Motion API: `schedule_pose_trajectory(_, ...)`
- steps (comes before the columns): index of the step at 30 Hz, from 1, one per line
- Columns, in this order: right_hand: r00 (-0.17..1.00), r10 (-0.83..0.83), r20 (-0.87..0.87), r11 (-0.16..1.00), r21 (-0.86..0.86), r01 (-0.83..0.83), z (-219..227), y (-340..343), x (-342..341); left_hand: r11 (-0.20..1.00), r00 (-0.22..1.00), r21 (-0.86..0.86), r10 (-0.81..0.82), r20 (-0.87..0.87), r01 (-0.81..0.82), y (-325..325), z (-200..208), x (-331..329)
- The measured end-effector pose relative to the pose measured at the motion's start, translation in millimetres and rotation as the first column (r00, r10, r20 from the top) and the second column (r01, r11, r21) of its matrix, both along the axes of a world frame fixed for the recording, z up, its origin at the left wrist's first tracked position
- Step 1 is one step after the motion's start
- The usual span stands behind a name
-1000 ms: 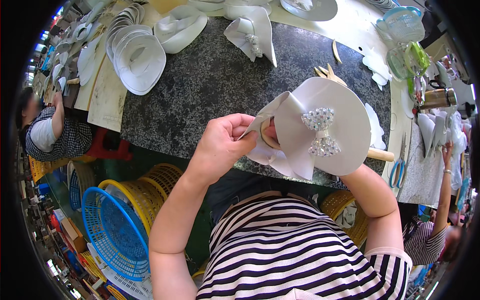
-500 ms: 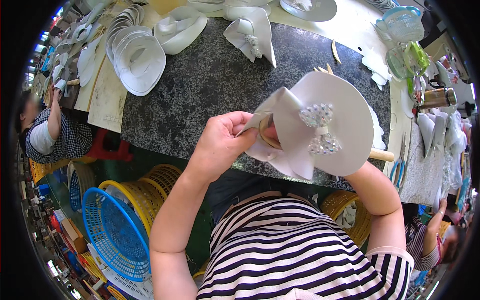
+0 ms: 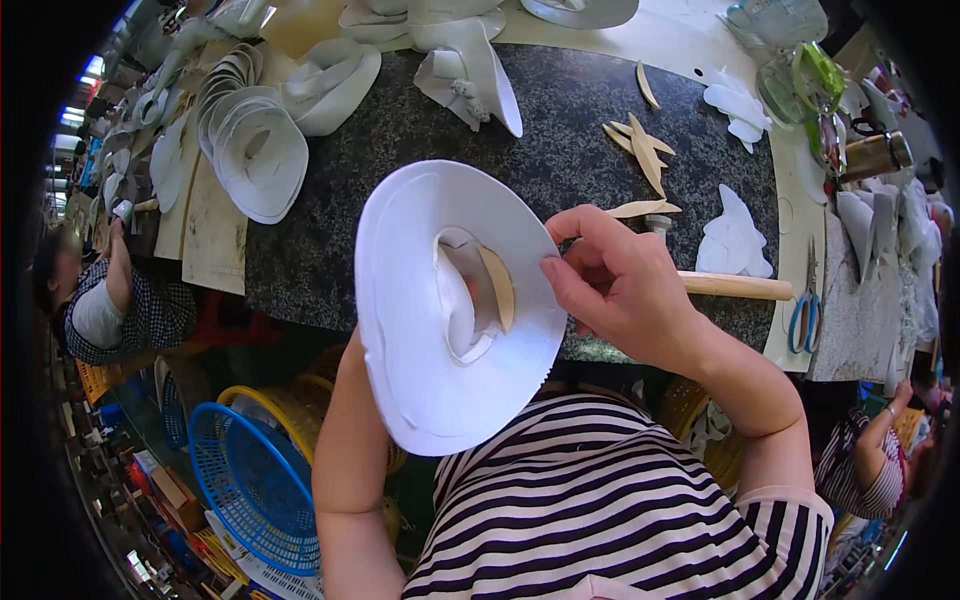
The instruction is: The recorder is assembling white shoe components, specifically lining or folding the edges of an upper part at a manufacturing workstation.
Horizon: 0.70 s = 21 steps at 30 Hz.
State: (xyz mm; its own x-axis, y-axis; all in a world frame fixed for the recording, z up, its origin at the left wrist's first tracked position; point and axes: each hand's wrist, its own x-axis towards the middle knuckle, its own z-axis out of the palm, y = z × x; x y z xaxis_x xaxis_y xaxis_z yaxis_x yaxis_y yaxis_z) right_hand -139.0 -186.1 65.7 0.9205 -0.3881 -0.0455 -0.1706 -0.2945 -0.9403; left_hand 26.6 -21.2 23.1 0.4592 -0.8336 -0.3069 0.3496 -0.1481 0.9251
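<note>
A white shoe upper (image 3: 420,380) is held up over the table edge, its hollow inner side facing up. Inside its opening lies a tan crescent-shaped strip (image 3: 498,285). My right hand (image 3: 635,280) pinches the upper's right rim between thumb and fingers. My left forearm (image 3: 350,430) runs up behind the upper, which hides that hand's fingers. On the black speckled board beyond are several loose tan crescent strips (image 3: 642,150). Another white upper with a sparkling ornament (image 3: 460,80) rests at the board's far side.
Nested white uppers (image 3: 260,160) stand at the far left. A wooden-handled hammer (image 3: 740,286) lies behind my right hand, near white cut pieces (image 3: 735,240) and blue-handled scissors (image 3: 803,322). Blue (image 3: 235,480) and yellow baskets are below left. Other people sit at both sides.
The upper has been turned over and moved left, so its inside shows instead of the sparkling bow. My right hand has come out from behind it to its right rim; my left hand is now hidden.
</note>
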Motion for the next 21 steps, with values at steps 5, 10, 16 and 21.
schedule_pose_trajectory(5,0.999,-0.03,-0.014,0.999,-0.031,0.03,0,-3,1,0.996,0.996,0.041,0.083,-0.024,-0.082,-1,7,-13)
schedule_pose_trajectory(10,0.974,0.05,0.222,0.891,-0.451,0.057,-30,-19,2,0.991,0.984,0.135,-0.017,0.177,-0.007,-5,4,-3)
schedule_pose_trajectory(16,0.941,0.049,0.335,0.996,0.056,-0.072,-56,-8,14,0.947,0.847,0.32,-0.182,0.5,0.015,-17,9,-3)
schedule_pose_trajectory(21,0.977,0.004,0.214,0.731,0.666,-0.15,-60,-2,14,0.938,0.791,0.345,-0.233,0.565,0.029,-20,13,-2)
